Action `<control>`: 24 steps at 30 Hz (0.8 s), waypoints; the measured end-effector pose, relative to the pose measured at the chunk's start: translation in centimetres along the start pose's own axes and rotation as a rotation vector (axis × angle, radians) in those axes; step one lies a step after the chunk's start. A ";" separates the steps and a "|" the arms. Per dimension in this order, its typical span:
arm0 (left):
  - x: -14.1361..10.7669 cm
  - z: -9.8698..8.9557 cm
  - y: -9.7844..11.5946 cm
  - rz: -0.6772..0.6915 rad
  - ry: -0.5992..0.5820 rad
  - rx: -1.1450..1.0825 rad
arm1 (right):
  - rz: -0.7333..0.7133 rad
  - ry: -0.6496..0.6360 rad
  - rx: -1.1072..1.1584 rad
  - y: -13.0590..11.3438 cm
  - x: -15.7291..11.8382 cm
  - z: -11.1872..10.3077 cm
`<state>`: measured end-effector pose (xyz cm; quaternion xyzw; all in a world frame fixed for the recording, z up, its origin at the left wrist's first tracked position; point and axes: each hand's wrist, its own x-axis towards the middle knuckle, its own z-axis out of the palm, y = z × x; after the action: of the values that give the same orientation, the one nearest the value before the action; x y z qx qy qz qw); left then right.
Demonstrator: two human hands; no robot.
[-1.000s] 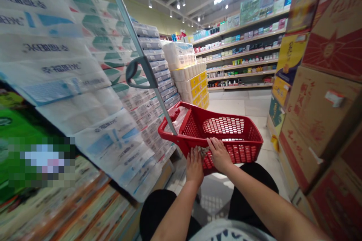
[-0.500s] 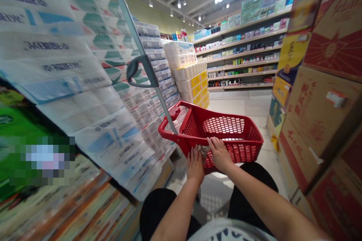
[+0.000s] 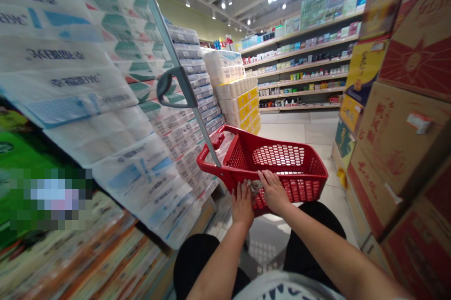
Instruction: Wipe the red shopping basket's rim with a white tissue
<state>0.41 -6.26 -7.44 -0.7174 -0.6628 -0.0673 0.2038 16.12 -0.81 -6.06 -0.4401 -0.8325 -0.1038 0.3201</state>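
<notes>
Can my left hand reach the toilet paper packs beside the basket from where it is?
Probably yes. Your left hand holds the near rim of the red basket, and the wrapped toilet-paper packs stand close on that side. Nothing seems between them; the grey pole rises farther ahead.

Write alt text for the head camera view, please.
The person's left hand and right hand grip the near rim of a red plastic shopping basket. It is in a store aisle between stacked toilet paper packs and printed cardboard boxes, with product shelves ahead.
</notes>
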 end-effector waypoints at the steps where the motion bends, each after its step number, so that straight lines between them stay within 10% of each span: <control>1: 0.0 0.1 0.1 -0.014 0.001 -0.001 | -0.001 -0.002 -0.004 0.0 0.0 0.0; 4: 0.0 0.2 0.1 0.125 -0.013 -0.009 | 0.008 -0.002 -0.011 0.0 0.0 0.0; 9: -0.1 0.1 -0.4 -0.098 0.031 0.012 | -0.001 -0.005 -0.007 -0.1 -0.1 -0.1; 13: -0.1 0.2 -0.5 0.107 -0.012 -0.015 | -0.014 0.009 -0.018 0.3 -0.2 -0.2; 16: 0.0 0.3 -0.2 -0.081 0.005 -0.010 | -0.065 -0.012 -0.038 1.1 -0.1 -0.4; 20: 0.2 0.1 0.3 0.112 -0.026 -0.050 | -0.078 -0.033 -0.060 1.8 -0.1 -0.6; 24: 0.1 -0.1 0.3 -0.059 -0.018 -0.047 | -0.058 -0.025 -0.064 1.8 -0.3 -0.7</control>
<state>0.70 -6.21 -7.36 -0.7027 -0.6837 -0.0825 0.1787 17.98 -0.22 -5.92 -0.4271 -0.8450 -0.1343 0.2924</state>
